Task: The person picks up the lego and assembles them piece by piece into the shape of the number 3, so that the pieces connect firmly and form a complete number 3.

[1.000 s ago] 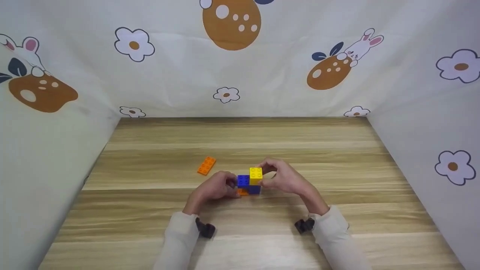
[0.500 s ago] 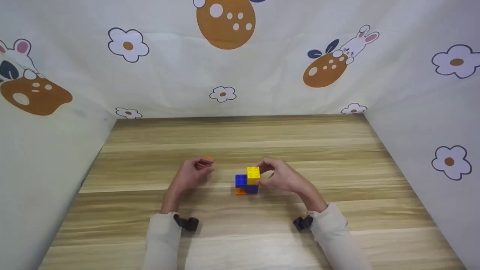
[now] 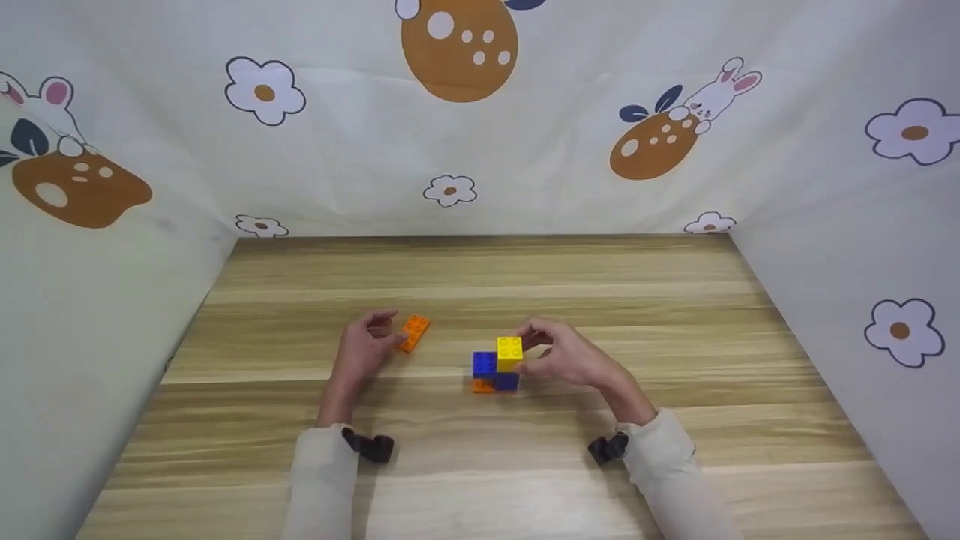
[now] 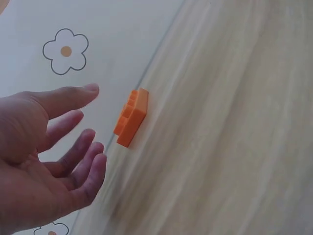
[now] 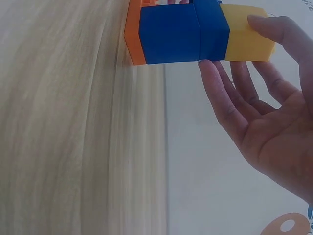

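A stack of toy building bricks stands on the table. Its orange plate (image 3: 483, 385) is at the bottom, blue bricks (image 5: 170, 35) come above it, and a yellow brick (image 3: 509, 352) tops the right side. My right hand (image 3: 566, 356) holds the yellow brick from the right, thumb on the near face and fingers on the far side. Left of the stack, a loose orange brick (image 3: 415, 333), flat and studded, lies on the wood. Just beside it is my left hand (image 3: 365, 349), fingers spread and relaxed; the left wrist view shows a gap between them and the orange brick (image 4: 132, 120).
The wood-grain table (image 3: 480, 277) meets a pale printed cloth (image 3: 352, 150) at the back and both sides. A dark wrist camera (image 3: 373, 448) sits at the left cuff, and another wrist camera (image 3: 607, 449) at the right one.
My left hand has left the stack and moved left, passing over the loose orange brick to a spot just left of it. The right hand has stayed at the yellow brick.
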Action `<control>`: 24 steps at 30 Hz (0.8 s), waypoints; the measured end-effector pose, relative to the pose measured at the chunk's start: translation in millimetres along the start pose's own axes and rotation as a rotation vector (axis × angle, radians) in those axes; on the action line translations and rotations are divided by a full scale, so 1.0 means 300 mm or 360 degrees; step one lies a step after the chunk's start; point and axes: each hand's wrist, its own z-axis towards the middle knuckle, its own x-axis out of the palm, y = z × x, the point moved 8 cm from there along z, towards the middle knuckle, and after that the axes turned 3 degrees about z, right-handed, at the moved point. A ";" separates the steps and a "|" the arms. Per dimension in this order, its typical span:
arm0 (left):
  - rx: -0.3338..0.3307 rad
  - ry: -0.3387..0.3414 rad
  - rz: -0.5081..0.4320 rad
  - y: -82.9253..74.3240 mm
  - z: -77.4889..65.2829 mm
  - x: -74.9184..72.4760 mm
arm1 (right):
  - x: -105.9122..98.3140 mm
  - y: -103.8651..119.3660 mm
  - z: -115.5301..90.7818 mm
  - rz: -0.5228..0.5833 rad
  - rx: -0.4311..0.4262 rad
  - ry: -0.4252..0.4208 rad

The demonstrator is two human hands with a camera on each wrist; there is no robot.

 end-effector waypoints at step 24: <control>-0.0124 -0.0015 0.0124 0.028 -0.004 0.053 | 0.008 0.000 0.003 0.0013 -0.0017 0.0006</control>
